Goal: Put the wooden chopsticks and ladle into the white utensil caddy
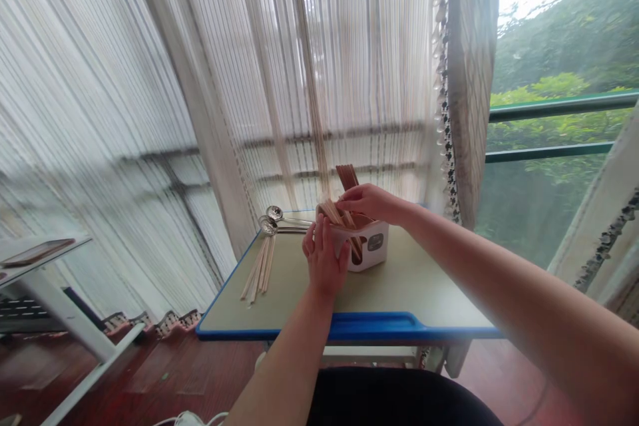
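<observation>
A white chopstick holder point(375, 254) with cut-out openings stands on the small table. My left hand point(325, 258) grips its left side, fingers up along the wall and thumb at the front. Above the rim, my right hand point(372, 204) is closed at the upper part of the light wooden chopsticks point(331, 213), which lean to the left inside the holder. Its fingertips are partly hidden. Behind that hand, reddish-brown chopsticks point(347, 176) stick up from the holder. Their lower ends show through the front opening.
Left of the holder lie metal slotted ladles point(269, 225) and several loose light chopsticks point(260, 269). The table point(399, 299) has a blue edge. Sheer curtains point(319, 80) hang right behind it. A white side table point(64, 249) stands at far left.
</observation>
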`<state>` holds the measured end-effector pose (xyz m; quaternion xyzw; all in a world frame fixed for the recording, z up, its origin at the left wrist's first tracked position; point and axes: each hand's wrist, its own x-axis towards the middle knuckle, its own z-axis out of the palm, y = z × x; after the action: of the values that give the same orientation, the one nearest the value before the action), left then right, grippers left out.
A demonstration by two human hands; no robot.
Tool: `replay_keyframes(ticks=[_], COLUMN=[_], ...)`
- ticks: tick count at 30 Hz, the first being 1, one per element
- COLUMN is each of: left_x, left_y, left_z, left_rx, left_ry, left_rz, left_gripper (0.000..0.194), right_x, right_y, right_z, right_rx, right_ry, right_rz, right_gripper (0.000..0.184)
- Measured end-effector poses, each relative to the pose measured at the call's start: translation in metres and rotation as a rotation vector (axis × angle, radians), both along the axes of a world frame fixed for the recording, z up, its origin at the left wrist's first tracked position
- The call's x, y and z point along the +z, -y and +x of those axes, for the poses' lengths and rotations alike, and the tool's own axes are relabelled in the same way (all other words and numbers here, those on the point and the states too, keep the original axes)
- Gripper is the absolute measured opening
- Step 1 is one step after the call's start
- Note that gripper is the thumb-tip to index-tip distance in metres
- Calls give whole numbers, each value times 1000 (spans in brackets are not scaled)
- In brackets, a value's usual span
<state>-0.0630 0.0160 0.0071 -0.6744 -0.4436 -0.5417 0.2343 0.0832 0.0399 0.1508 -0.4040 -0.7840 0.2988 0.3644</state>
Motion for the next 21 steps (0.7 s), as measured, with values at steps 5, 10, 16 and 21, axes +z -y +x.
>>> replay_keyframes(ticks=[5,10,16,21], left_x=[0,1,1,2], left_y=[0,1,1,3], left_z=[1,2,2,3], left_rx=[-23,-28,-24,-20], left_ry=[29,31,21,31], left_rz=[12,-9,-14,-26], left_gripper=[66,64,66,67], right_x=[6,7,4,-6], right_y=[3,6,3,-1], right_z=[-4,-15,-20,-22], right_rx=[67,48,93,82], right_ry=[-16,-78,-233,-187], right_rz=[-51,-81,-142,-72], right_gripper=[18,11,15,20])
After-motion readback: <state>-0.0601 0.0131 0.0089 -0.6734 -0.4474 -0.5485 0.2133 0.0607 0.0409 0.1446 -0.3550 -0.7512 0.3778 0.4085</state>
